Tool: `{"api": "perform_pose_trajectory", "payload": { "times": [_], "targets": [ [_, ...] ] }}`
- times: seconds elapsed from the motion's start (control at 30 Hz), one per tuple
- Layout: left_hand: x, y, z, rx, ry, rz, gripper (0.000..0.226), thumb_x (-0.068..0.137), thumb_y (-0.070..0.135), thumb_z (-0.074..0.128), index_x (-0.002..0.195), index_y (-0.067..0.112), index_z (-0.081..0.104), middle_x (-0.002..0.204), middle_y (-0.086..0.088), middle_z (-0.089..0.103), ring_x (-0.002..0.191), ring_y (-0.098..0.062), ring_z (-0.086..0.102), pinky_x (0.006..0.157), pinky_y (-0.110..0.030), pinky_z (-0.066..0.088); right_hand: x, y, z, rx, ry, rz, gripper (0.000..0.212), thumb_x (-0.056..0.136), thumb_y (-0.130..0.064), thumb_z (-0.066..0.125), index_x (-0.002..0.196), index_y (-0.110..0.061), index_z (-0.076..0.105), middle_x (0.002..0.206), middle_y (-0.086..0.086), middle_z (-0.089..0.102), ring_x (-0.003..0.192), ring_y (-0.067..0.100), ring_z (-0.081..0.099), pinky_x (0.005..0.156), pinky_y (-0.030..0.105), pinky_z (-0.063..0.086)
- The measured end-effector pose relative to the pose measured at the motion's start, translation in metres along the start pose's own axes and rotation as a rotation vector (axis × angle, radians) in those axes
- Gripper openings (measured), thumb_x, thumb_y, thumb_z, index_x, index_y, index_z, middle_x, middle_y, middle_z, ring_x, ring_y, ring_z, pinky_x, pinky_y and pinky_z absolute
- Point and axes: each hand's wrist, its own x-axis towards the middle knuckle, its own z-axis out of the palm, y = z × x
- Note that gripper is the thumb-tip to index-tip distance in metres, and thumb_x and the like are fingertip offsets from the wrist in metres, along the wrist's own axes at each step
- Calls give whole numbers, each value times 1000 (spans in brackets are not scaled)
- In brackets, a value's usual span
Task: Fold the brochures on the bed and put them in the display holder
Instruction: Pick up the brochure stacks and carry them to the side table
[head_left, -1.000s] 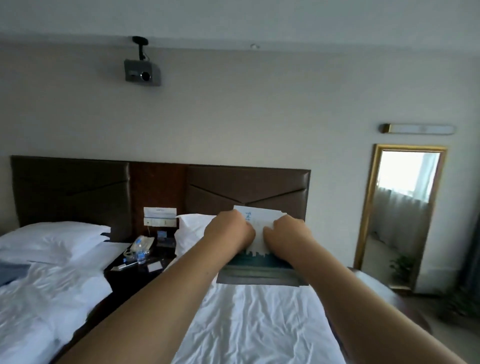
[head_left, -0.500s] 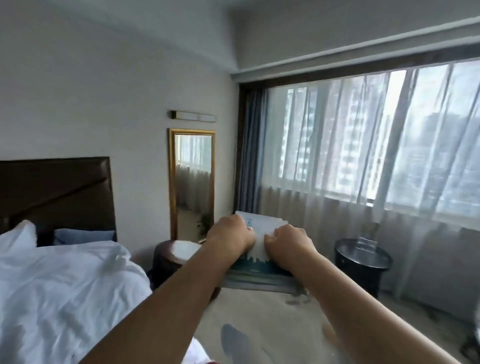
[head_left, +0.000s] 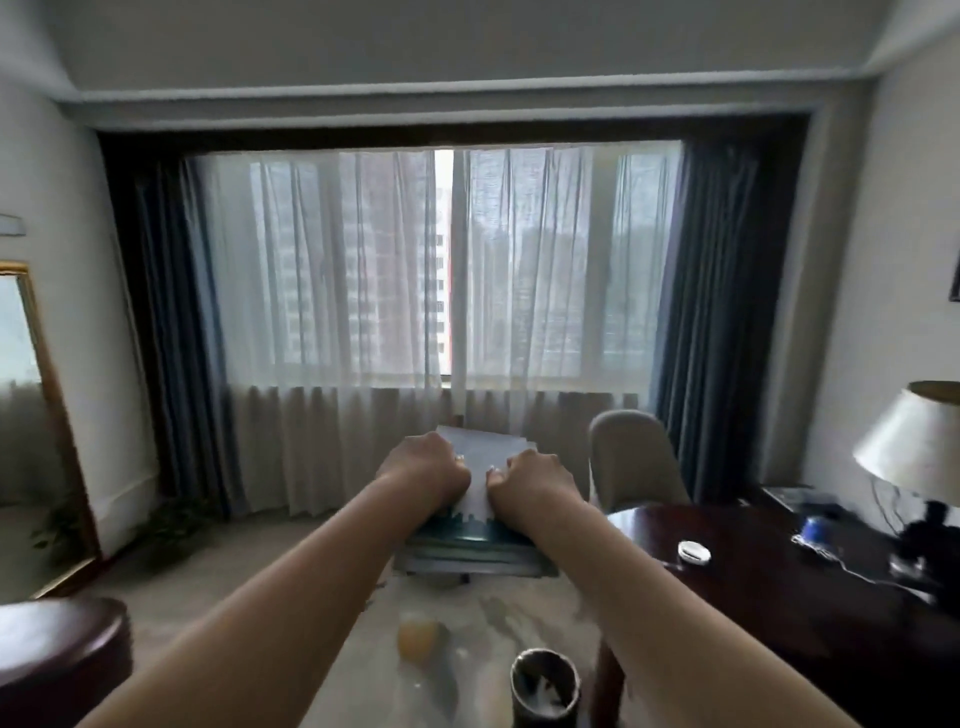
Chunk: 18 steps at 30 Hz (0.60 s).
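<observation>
The brochures are clamped between the curled fingers of the left hand and right hand, seemingly for carrying as one stack.

brochures between both hands, desk right, lamp on it, mirror left

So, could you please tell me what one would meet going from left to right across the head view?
Gold-framed mirror → left hand → brochures → right hand → chair → white dish → lamp.
</observation>
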Motion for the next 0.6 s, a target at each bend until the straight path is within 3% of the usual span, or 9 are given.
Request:
{"api": "perform_pose_trajectory", "payload": {
  "times": [0.1,0.2,0.33,0.47,0.6],
  "targets": [
    [41,40,26,-68,-4,65,31,104,35,49,118,15,67,111,-7,70,96,-21,64,87,-34,54,41,38,-21,-30,27,15,35,101,-42,49,111,-12,64,102,9,64,87,21,63,72,31,49],
    [77,60,48,-112,-3,94,32,104,34,47,119,14,68,111,-7,70,97,-21,64,87,-32,52,77,61,-30,-75,50,9,34,101,-42,50,108,-12,64,103,11,66,93,25,66,82,36,55],
    [126,67,73,-136,-40,90,38,104,33,49,130,11,65,122,-9,70,106,-24,66,100,-38,53,123,80,-23,-89,27,21,33,101,-41,52,108,-12,65,93,8,61,80,20,60,70,32,47],
    [181,56,88,-119,-52,81,39,103,34,50,132,11,64,124,-9,70,107,-24,66,101,-36,53,176,83,-4,-80,16,38,32,101,-41,52,108,-13,66,90,5,56,69,14,49,67,30,42],
    [244,35,88,-86,-41,103,35,102,35,50,124,14,68,115,-5,71,101,-20,64,87,-30,50,229,65,10,-70,0,56,39,101,-42,51,120,-11,66,115,13,66,87,25,59,74,30,44]
  ]
}}
